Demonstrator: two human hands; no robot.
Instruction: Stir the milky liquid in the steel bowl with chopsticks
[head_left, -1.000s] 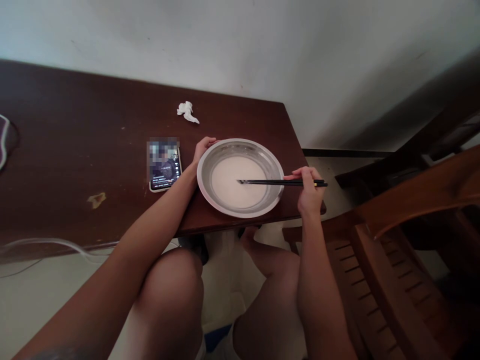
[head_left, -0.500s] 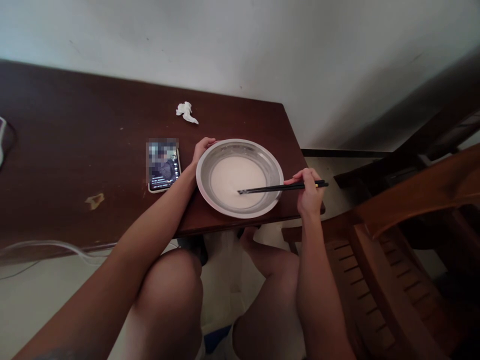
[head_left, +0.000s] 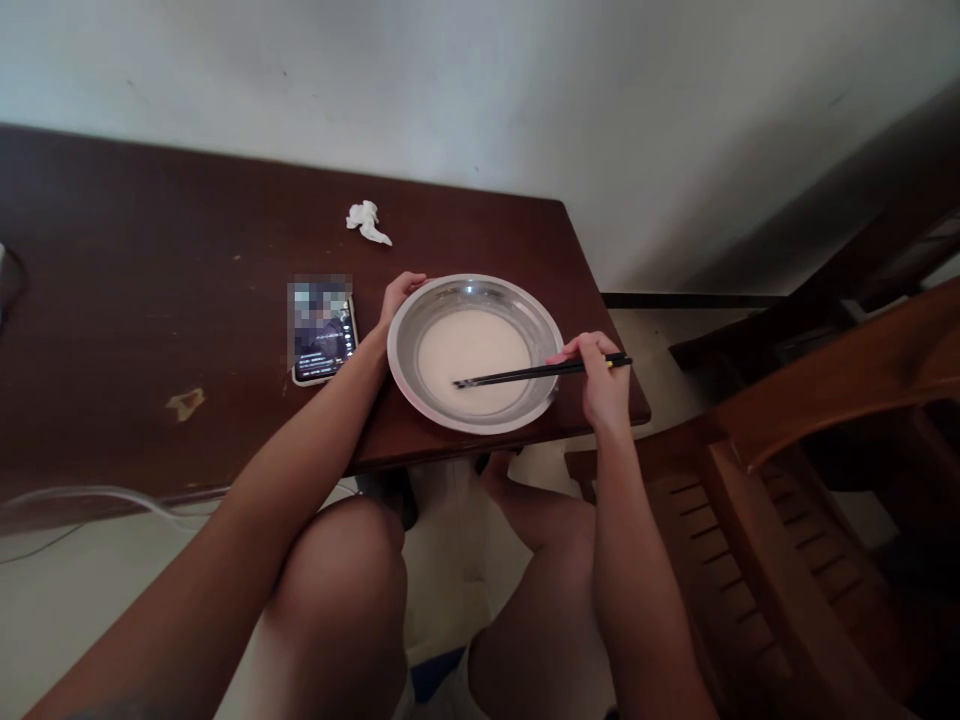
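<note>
A wide metal bowl [head_left: 547, 318] stands near the front edge of the dark wooden table. Inside it lies a pale, creamy liquid [head_left: 472, 345]. My left hand [head_left: 401, 294] is closed on the bowl's far left rim, its fingers partly hidden by the bowl. Black chopsticks [head_left: 525, 373] are gripped in my right hand [head_left: 604, 380] to the right of the bowl. Their wet tips, coated with whitish liquid, reach into the bowl at the liquid's surface, left of its middle.
A lit phone [head_left: 324, 335] lies left of the bowl, and a crumpled tissue [head_left: 367, 222] behind it. White cables [head_left: 97, 491] run along the table's front left edge. To the right stands a wooden chair [head_left: 720, 540]. A wall borders the table's back.
My right hand has shifted left with the chopsticks, and their tips have moved left through the bowl. My left hand stays at the rim.
</note>
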